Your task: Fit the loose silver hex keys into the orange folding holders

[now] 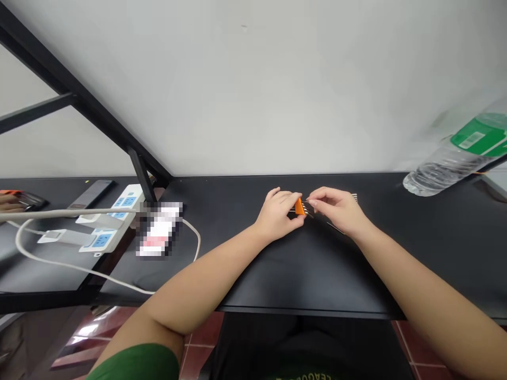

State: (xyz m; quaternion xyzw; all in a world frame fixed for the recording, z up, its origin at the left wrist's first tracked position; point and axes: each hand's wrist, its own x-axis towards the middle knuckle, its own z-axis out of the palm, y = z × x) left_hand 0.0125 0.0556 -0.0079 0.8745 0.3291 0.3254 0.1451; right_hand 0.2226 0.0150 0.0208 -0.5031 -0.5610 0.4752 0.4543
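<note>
Holding an orange block (300,206) in the left hand (279,212) and pinching at its metal rods (306,208) with the right hand (336,208)

Showing the orange block as a small, bright, flat-sided piece, largely covered by fingers and displaying only one narrow face. Presenting the metal rods as slim, partly shiny and partly dark, protruding side by side from that face toward the right hand; being too small and too crowded to count with certainty.

Clamping the left hand on the orange block, with fingertips pressing along the upper edge and thumb bracing the lower edge. Positioning the block thus between left thumb and fingers, at the fingertip end of that hand, just above the black desktop (277,274). Drawing right thumb and forefinger together on the rods, directly beside the block's exposed face; being too fine in detail to tell which rod lies between the fingertips.

Including, below the right palm, a thin metal stick (336,228) lying on the desktop, and, just behind the right wrist, a row of pale metal tips (355,198), partly hidden.

Placing well apart, at far right near the wall, a clear bottle (439,166) with a green label; at left, a blurred-out phone (160,232) beside a white power strip (113,216).
</note>
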